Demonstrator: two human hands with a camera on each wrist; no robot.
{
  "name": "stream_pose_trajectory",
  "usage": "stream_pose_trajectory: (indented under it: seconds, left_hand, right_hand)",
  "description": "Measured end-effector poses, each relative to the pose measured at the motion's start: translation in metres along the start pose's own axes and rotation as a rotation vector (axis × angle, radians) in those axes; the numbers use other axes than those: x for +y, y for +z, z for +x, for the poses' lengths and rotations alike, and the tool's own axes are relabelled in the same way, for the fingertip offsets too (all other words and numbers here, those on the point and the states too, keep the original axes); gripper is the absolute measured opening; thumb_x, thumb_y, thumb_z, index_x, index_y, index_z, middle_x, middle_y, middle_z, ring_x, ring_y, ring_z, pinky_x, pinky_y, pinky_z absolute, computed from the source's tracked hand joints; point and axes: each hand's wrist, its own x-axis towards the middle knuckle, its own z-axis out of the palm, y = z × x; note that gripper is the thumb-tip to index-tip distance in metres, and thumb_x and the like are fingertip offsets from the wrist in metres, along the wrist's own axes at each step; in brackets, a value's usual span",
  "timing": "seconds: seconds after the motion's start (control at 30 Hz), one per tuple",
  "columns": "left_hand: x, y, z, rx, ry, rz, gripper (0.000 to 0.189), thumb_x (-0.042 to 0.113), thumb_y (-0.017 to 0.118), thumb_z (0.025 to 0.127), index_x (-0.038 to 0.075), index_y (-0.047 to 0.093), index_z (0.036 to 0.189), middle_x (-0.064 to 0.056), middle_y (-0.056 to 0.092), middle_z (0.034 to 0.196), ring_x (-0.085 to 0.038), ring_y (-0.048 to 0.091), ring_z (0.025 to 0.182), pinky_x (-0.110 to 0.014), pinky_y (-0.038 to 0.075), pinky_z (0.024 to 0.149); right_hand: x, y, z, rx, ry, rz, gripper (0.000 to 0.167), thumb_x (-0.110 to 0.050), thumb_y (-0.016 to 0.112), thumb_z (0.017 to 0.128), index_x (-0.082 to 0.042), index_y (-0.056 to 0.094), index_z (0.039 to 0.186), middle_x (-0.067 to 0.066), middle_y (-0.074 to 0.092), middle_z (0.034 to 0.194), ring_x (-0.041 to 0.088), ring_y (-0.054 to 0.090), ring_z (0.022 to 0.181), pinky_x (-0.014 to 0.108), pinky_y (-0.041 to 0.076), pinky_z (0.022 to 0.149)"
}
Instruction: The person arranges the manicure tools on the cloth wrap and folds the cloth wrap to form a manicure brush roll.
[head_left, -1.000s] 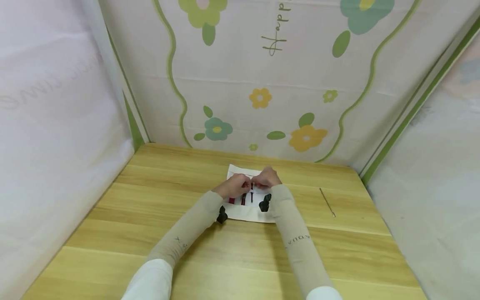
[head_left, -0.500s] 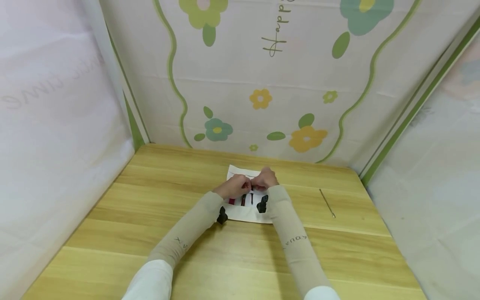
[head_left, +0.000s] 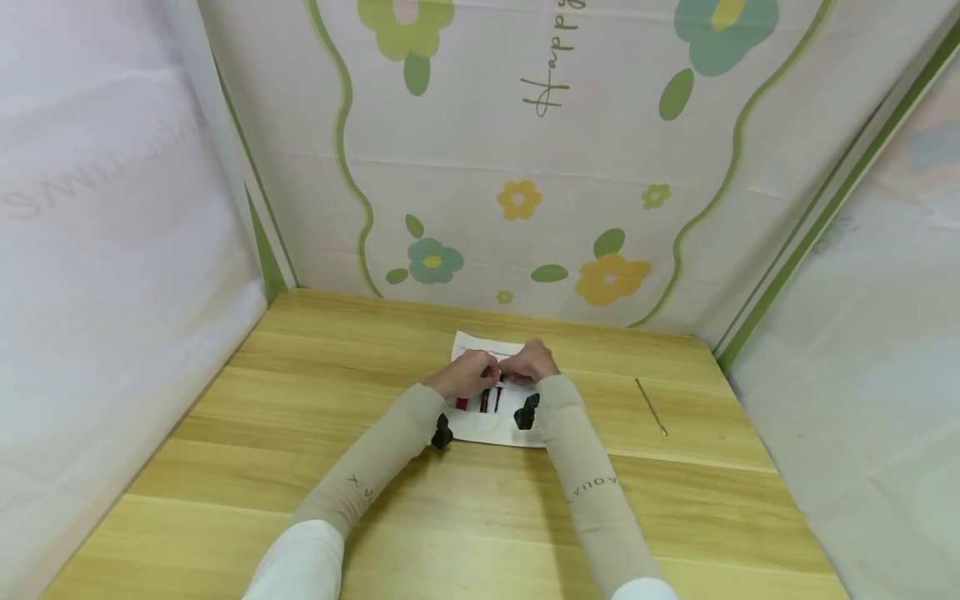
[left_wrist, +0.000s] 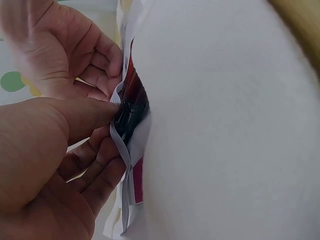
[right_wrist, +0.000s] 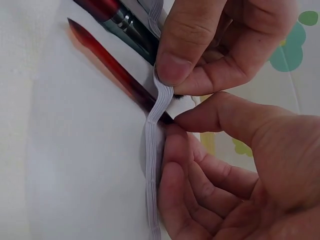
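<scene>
A white cloth brush roll (head_left: 495, 429) lies open at the table's far middle, with a ribbed elastic band (right_wrist: 152, 150) across it. My left hand (head_left: 468, 373) pinches that band between thumb and fingers, beside a thicker dark red makeup brush (right_wrist: 135, 27) with a shiny dark ferrule. Under the band runs a slim dark red makeup brush (right_wrist: 110, 65), its pointed handle toward the roll's near side. My right hand (head_left: 530, 362) pinches its other end between thumb and index finger, which hide that end. In the left wrist view, white cloth covers much of the picture.
A thin stick-like brush (head_left: 651, 407) lies on the wooden table (head_left: 420, 517) to the right of the roll. Dark wrist cameras (head_left: 527, 412) hang by both sleeves. A flower-printed curtain (head_left: 450, 150) stands behind the table, with pale curtains at both sides.
My right hand has shifted slightly left, toward my left hand. The slim brush's handle has slid a little further toward the roll's near side. The left hand stays nearly still.
</scene>
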Motion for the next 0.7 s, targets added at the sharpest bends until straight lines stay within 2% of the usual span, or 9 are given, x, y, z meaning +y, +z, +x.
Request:
stream_pose_trajectory:
  seconds: [0.23,0.4,0.53,0.7]
  left_hand:
    - [0.000,0.001,-0.001,0.006,-0.015,-0.009,0.014,0.002,0.062,0.103,0.002,0.074,0.096,-0.007,0.072,0.094,-0.011,0.056,0.081,-0.029,0.051,0.082]
    - [0.000,0.002,0.000,0.006,-0.009,-0.002,0.014,0.001,0.063,0.102,0.002,0.074,0.093,-0.006,0.069,0.088,-0.011,0.054,0.077,-0.027,0.049,0.076]
    - [0.001,0.002,0.002,0.008,0.005,0.027,0.015,0.003,0.065,0.102,0.003,0.074,0.091,-0.005,0.068,0.084,-0.011,0.053,0.075,-0.026,0.048,0.073]
    - [0.008,0.000,0.004,0.015,0.027,0.066,0.012,0.003,0.067,0.101,0.002,0.077,0.096,-0.007,0.074,0.092,-0.013,0.059,0.081,-0.028,0.054,0.078]
  right_hand:
    - [0.004,-0.004,-0.002,-0.022,-0.009,-0.001,0.008,-0.011,0.079,0.077,-0.004,0.077,0.072,0.003,0.067,0.059,0.012,0.059,0.049,0.025,0.049,0.049]
    - [0.014,-0.021,-0.002,-0.013,-0.041,-0.074,0.010,-0.013,0.077,0.079,-0.004,0.078,0.073,0.003,0.069,0.061,0.012,0.059,0.053,0.025,0.049,0.052]
    - [0.031,-0.048,-0.006,-0.017,-0.155,-0.130,0.018,-0.017,0.076,0.087,0.000,0.081,0.085,0.007,0.074,0.071,0.014,0.061,0.061,0.026,0.050,0.059]
    - [0.053,-0.088,-0.013,0.002,-0.318,-0.188,0.025,-0.021,0.072,0.097,0.001,0.080,0.105,0.014,0.080,0.097,0.025,0.072,0.086,0.035,0.059,0.079]
